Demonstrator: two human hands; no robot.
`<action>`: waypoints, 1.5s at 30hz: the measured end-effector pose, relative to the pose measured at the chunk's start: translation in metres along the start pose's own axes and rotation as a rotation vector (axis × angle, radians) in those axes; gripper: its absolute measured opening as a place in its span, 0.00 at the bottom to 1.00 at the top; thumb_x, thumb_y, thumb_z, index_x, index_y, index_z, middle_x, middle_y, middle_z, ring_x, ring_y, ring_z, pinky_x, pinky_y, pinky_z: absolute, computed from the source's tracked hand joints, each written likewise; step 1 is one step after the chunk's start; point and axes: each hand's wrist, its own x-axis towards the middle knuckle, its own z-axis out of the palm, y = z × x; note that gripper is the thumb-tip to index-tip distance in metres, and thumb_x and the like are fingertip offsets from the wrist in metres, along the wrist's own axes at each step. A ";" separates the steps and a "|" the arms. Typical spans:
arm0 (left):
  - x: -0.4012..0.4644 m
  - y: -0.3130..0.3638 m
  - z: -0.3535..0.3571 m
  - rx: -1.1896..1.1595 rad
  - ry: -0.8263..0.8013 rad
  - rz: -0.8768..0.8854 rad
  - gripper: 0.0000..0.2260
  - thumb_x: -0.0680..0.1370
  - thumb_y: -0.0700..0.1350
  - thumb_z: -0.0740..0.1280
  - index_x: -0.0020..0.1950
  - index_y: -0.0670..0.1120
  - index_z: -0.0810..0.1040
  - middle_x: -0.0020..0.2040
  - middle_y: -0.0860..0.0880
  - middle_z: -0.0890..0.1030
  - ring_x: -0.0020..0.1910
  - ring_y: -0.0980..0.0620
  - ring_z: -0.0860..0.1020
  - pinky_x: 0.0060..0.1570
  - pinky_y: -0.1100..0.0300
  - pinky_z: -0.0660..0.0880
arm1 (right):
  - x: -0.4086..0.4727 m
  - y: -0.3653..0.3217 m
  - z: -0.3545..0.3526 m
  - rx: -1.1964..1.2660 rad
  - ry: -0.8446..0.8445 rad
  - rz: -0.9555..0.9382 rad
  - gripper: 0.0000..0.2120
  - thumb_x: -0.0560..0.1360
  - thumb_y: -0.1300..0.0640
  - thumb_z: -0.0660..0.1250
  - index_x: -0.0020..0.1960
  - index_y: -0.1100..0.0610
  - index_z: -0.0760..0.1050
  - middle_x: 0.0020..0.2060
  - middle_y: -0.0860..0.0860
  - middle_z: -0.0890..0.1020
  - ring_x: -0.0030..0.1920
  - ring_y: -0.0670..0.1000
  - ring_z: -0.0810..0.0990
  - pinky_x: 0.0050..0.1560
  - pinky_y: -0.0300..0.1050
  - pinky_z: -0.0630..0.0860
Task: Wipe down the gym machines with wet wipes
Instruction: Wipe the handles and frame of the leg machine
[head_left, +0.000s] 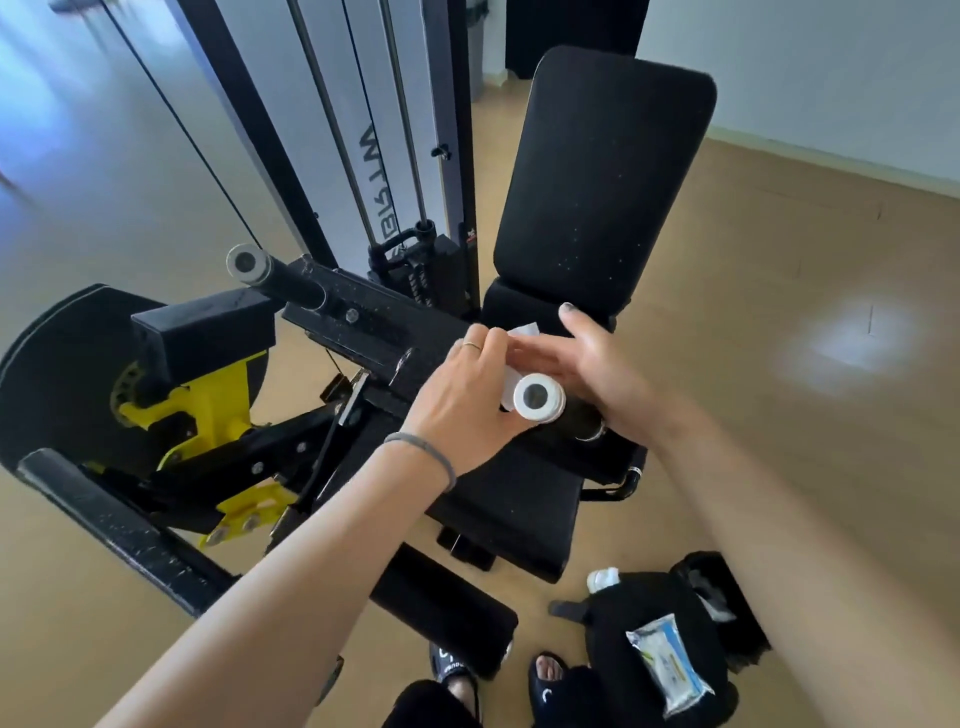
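A black and yellow gym machine (218, 395) stands in front of me, with a black seat (514, 499) and an upright backrest (602, 182). Its near side handle ends in a white round cap (538, 398). My left hand (462, 400) pinches a white wet wipe (522, 330) just beside that cap, fingers curled over it. On the other side of the handle lies my right hand (597, 371), fingers straight against the wipe and thumb raised. Most of the wipe is hidden between the two hands.
A second handle with a grey cap (248, 262) sticks out at the left. The weight stack frame (410, 156) rises behind. On the floor at lower right, a black bag (644, 603) carries a pack of wet wipes (670, 665) and a white bottle (602, 579). My feet are below.
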 end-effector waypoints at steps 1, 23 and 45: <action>0.005 0.001 0.004 0.019 0.021 0.007 0.18 0.73 0.52 0.66 0.57 0.43 0.69 0.54 0.47 0.71 0.51 0.47 0.73 0.45 0.54 0.74 | 0.000 0.003 -0.002 -0.009 0.025 -0.027 0.31 0.84 0.37 0.40 0.72 0.47 0.74 0.66 0.45 0.80 0.68 0.44 0.77 0.75 0.48 0.64; 0.049 -0.053 -0.011 0.245 0.000 0.194 0.05 0.79 0.39 0.65 0.48 0.48 0.70 0.47 0.50 0.75 0.42 0.45 0.78 0.38 0.49 0.77 | -0.027 0.025 0.063 -0.033 0.849 -0.395 0.31 0.87 0.50 0.45 0.31 0.63 0.67 0.25 0.48 0.71 0.30 0.44 0.67 0.33 0.33 0.65; 0.058 -0.009 0.013 0.290 -0.217 0.631 0.10 0.80 0.37 0.63 0.59 0.48 0.73 0.55 0.51 0.77 0.55 0.50 0.77 0.50 0.58 0.76 | -0.017 0.025 0.072 0.104 0.948 -0.406 0.27 0.80 0.46 0.48 0.29 0.61 0.64 0.25 0.52 0.72 0.33 0.50 0.66 0.40 0.46 0.65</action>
